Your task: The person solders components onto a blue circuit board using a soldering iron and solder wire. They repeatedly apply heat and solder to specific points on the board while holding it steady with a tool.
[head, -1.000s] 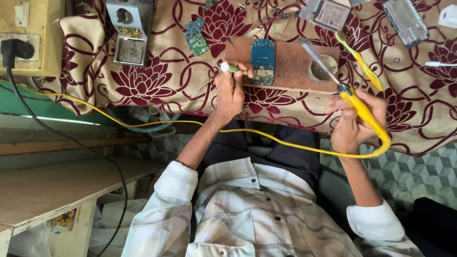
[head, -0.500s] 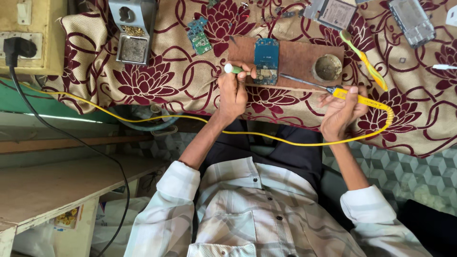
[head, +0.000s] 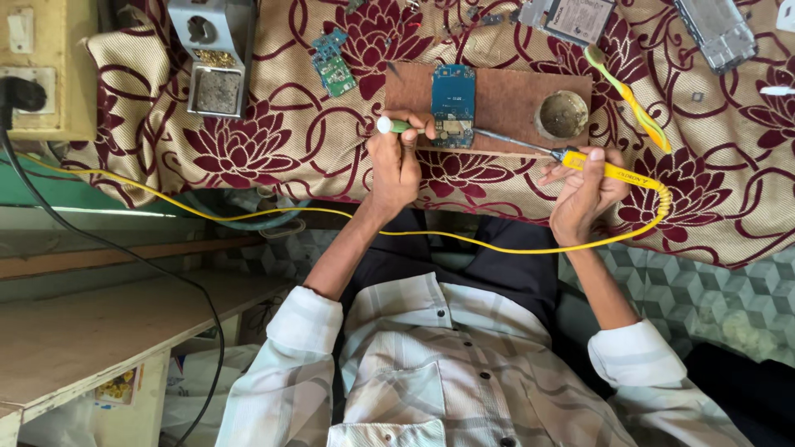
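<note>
Starting nearest the camera, a pale checked shirt [head: 431, 372] is seen, with both sleeves rolled and the forearms stretched toward a brown wooden block [head: 505, 95], which is laid on a counter draped with a maroon floral cloth [head: 273, 149]. A yellow cord [head: 464, 240] is slung across below the block, in front of the dark lap.

At the block's near left corner the left hand [head: 396, 165] is placed. Its grip is closed around a small tool with a green and white handle [head: 393, 126], and the tool's working end is held against the near edge of a blue circuit board [head: 453, 103], which is laid flat on the left half of the block.

By the block's near right corner the right hand [head: 584, 186] is held. Its grip is closed, pen-fashion, on a yellow soldering iron [head: 613, 171]; the metal shaft is pointed left along the block's near edge, with the tip just beside the blue board. Contact cannot be made out.

On the block's right part a round shallow tin [head: 563, 114] is set. Just right of the block a yellow and green toothbrush [head: 629, 99] is laid slantwise. Left of the block a small green circuit board [head: 331, 64] is seen, and farther left a metal stand [head: 211, 54] and a wall socket box [head: 33, 74].
</note>
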